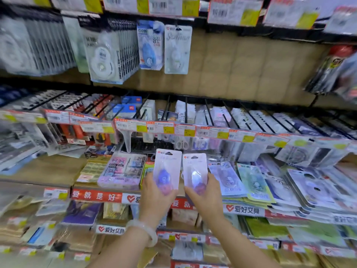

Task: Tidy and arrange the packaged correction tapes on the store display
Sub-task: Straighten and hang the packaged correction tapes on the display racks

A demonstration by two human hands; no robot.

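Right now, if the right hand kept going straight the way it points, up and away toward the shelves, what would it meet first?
Probably the price-tag rail above, since the right hand holds its correction tape pack upright, top edge leading. Depth is unclear; it might pass under the rail.

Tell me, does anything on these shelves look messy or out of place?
Yes. The packaged tapes right of the hands lie fanned and overlapping at different angles rather than stacked square. Each hand holds one pack: left, right.

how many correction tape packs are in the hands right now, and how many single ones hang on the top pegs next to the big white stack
Packs held in hands: 2, left pack and right pack
Single packs hanging on top pegs: 2, blue pack and white pack
Total: 4
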